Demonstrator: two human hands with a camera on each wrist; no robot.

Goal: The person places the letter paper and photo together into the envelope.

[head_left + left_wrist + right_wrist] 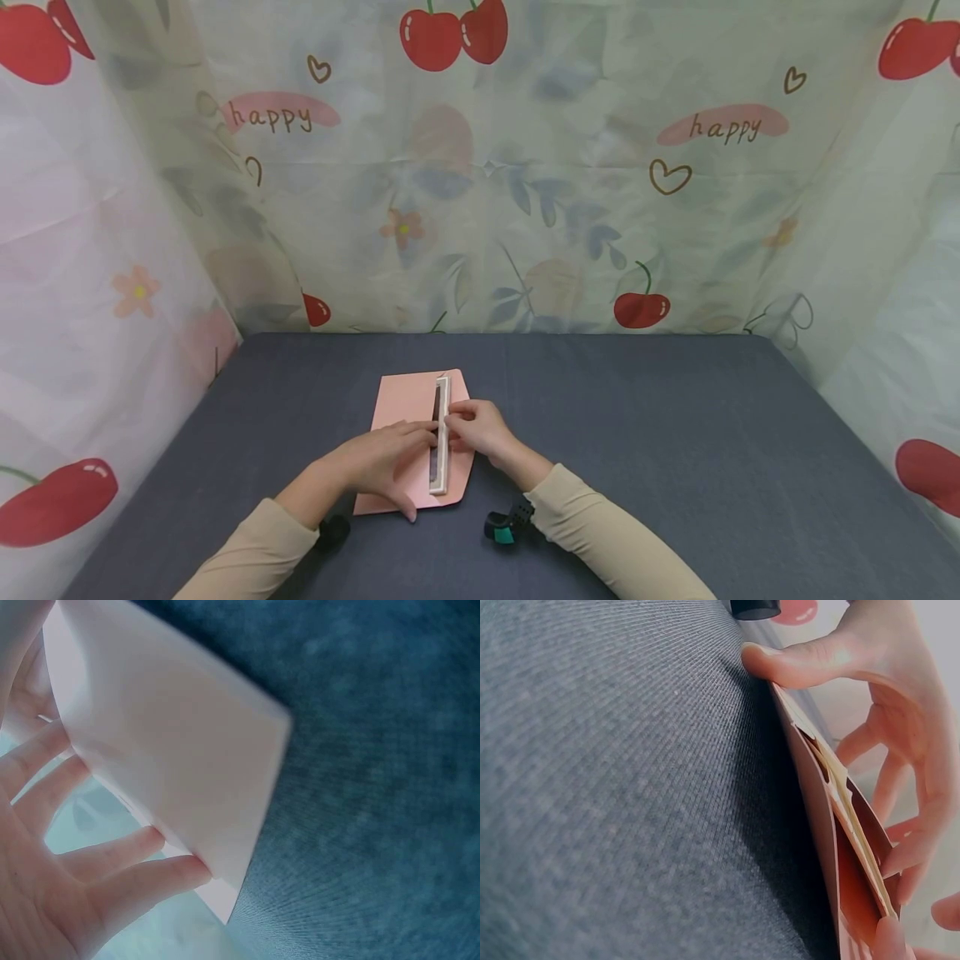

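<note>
Two beige sleeves [600, 533] come in from the near edge of the grey table [675, 433]. A pink paper [408, 400] lies on the table, a bit left of the middle and nearer the front edge than the back. On it lies a long white ruler [439, 433], pointing from front to back.

From the head view, the left hand [378, 462] lies flat on the paper with straight fingers, just left of the ruler. The right hand [476, 427] pinches the ruler's right side with its fingertips.

Only the left wrist view shows the paper [172, 750] lifted off the table, with fingers [112, 851] under its edge. Only the right wrist view shows the paper [814, 795] folded, with the thumb [795, 664] pressing on its edge.
</note>
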